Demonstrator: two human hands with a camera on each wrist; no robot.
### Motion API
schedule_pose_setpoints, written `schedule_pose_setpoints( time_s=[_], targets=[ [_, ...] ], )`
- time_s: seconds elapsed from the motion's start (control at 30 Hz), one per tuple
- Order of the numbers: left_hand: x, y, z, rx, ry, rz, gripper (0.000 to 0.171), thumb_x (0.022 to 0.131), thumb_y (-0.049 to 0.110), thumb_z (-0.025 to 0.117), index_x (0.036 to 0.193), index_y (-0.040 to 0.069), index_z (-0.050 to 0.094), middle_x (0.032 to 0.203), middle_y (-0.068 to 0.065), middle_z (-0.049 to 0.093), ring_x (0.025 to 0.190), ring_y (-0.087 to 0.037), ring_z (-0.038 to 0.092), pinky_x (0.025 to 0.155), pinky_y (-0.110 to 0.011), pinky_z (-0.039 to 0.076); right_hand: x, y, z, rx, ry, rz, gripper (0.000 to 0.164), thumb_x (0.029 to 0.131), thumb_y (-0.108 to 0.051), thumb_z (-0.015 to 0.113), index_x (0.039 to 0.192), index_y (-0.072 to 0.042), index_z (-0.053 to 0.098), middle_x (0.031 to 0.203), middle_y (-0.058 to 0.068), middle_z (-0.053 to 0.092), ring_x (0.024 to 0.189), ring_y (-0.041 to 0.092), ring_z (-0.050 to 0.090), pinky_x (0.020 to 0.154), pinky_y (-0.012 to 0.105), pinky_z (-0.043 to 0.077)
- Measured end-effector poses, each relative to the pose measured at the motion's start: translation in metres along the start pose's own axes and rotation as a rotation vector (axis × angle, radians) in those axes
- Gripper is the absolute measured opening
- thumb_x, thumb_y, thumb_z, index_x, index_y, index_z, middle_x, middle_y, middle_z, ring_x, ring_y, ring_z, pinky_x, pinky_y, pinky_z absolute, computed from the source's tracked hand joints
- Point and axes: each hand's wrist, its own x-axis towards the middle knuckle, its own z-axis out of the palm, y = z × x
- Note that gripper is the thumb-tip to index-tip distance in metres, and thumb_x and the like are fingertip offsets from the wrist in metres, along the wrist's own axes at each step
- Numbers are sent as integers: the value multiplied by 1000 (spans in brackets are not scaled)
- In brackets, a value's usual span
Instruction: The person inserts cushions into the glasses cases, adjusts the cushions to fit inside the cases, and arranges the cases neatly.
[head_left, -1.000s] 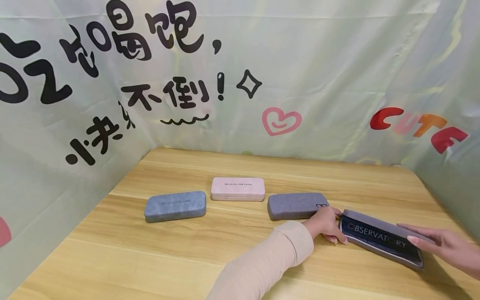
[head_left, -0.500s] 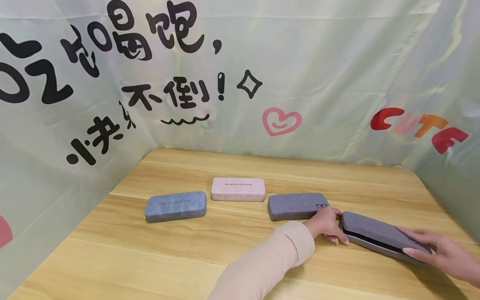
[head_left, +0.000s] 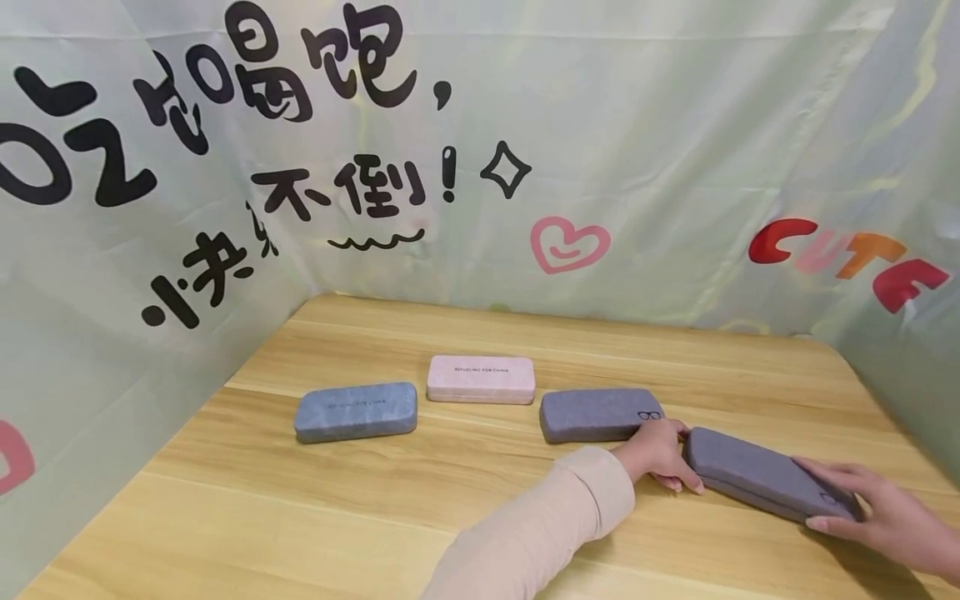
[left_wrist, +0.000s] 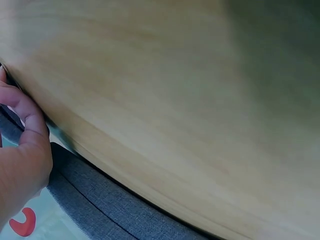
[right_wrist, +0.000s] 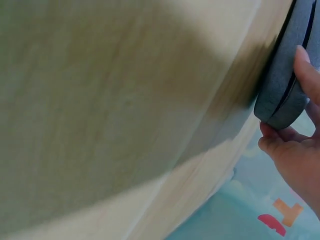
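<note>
A purple-grey glasses case (head_left: pixel 765 471) lies slanted on the table at the right, its lid down. My left hand (head_left: pixel 658 457) holds its left end, thumb in front and fingers behind. At the other end, my right hand (head_left: pixel 881 508) grips the case, thumb along the front and fingers over the lid. The right wrist view shows the thumb by the seam of the case (right_wrist: pixel 282 70), where a thin dark line runs between lid and base. Just behind my left hand is a second purple-grey glasses case (head_left: pixel 600 414) with a small glasses print.
A pink glasses case (head_left: pixel 480 380) lies toward the back of the wooden table (head_left: pixel 337 517). A blue glasses case (head_left: pixel 356 412) is at the left. Printed cloth (head_left: pixel 637 125) hangs around the table's back and sides.
The lid of the held glasses case has come down from open, covering the dark lettered inside. Both hands stay at its ends. The head view has shifted slightly.
</note>
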Motion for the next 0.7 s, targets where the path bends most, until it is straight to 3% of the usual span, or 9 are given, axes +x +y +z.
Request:
schedule_pose_setpoints(
  time_s=[0.17, 0.27, 0.37, 0.47, 0.6, 0.7],
  targets=[
    [-2, 3, 3, -80, 5, -13, 72, 67, 18, 83, 130, 27, 50, 40, 1, 50, 30, -8, 43, 37, -16, 43, 1, -2, 0, -45, -16, -23, 87, 68, -28, 79, 143, -14, 35, 108, 32, 53, 90, 44, 55, 61, 32, 45],
    [-5, 5, 5, -77, 14, -12, 72, 68, 18, 83, 131, 24, 49, 55, -4, 64, 32, -9, 47, 37, -16, 43, 1, -4, -1, -74, -5, -43, 91, 66, -27, 80, 144, -17, 33, 106, 29, 55, 89, 42, 56, 61, 30, 45],
    [-9, 6, 8, -16, 43, 8, 69, 69, 21, 82, 129, 18, 49, 80, -7, 71, 38, -10, 55, 40, -14, 43, 0, -5, -1, -78, 3, -53, 93, 66, -26, 80, 145, -20, 31, 106, 30, 55, 90, 43, 56, 63, 32, 46],
    [-13, 6, 10, 97, 98, 54, 60, 69, 27, 82, 119, 14, 51, 97, -1, 67, 62, -4, 63, 53, -10, 45, 0, -6, 0, -70, 5, -51, 93, 66, -27, 80, 145, -17, 32, 107, 30, 54, 90, 44, 55, 63, 31, 46],
    [-22, 4, 8, 238, 145, 133, 56, 71, 35, 80, 114, 15, 50, 100, 6, 63, 93, 1, 57, 73, -8, 43, 2, -3, 3, -57, -17, -30, 94, 65, -29, 80, 144, -10, 32, 109, 33, 53, 93, 47, 54, 66, 45, 47],
    [-27, 3, 7, 280, 162, 149, 58, 71, 40, 78, 115, 14, 50, 102, 7, 63, 97, 0, 57, 75, -8, 43, 3, -2, 3, -77, -25, -24, 95, 65, -31, 80, 144, -10, 32, 110, 34, 53, 94, 48, 54, 69, 52, 46]
  ],
)
